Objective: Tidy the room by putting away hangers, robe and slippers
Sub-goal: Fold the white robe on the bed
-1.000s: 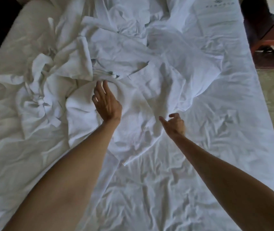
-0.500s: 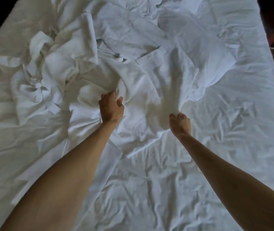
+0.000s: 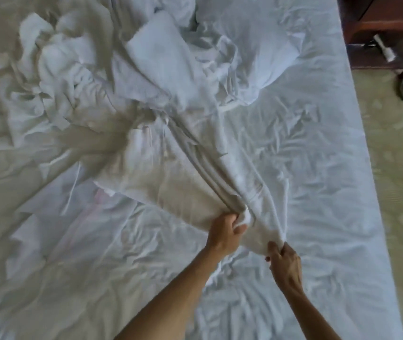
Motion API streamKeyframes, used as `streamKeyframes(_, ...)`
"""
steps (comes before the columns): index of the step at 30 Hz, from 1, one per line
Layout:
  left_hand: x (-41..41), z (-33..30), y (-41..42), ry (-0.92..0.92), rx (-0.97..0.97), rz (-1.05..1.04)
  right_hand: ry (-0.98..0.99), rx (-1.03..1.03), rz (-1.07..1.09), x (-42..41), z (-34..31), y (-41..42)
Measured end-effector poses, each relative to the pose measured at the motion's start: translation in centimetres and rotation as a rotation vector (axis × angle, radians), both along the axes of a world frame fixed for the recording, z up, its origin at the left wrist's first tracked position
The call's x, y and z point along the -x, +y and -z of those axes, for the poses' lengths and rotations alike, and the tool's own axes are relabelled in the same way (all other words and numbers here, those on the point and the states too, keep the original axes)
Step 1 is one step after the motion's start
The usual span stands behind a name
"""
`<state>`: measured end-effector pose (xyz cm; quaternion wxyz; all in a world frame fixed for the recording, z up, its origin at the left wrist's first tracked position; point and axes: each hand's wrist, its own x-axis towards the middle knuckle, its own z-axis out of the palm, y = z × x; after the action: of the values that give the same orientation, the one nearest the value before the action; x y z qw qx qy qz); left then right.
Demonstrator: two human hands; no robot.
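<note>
Both my hands clutch the robe (image 3: 185, 153) on the bed (image 3: 318, 168): left hand (image 3: 223, 233) bunching fabric, right hand (image 3: 284, 262) pinching its edge, apparently to drag it free of the tangled linen (image 3: 56, 77).

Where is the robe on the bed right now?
In the head view the robe lies stretched across the middle of the bed, its near end bunched in the left hand and right hand, its far end by the crumpled linen.
</note>
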<state>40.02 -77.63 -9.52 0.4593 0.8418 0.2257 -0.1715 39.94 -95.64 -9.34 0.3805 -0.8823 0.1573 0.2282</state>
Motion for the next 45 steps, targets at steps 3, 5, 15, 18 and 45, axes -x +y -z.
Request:
streamKeyframes(3, 3.7, -0.7, -4.7, 0.076, 0.05, 0.081, 0.093, 0.049, 0.039, 4.9, 0.0, -4.9)
streamKeyframes(5, 4.8, -1.4, -6.1, 0.083, 0.05, 0.125, 0.098, 0.05, 0.065, 6.2, -0.3, -6.4)
streamKeyframes(15, -3.6, -5.2, 7.5, -0.483, -0.558, -0.151, -0.571, 0.0, -0.098, -9.4, -4.9, 4.8)
streamKeyframes(18, -7.7, -5.0, 12.8, -0.304, -0.803, -0.021, -0.5, 0.039, -0.304, -15.5, -5.6, 12.1)
streamKeyframes(45, 2.1, -3.8, -3.9, -0.032, 0.167, 0.357, -0.188, 0.084, 0.408, -8.2, -3.0, -5.3)
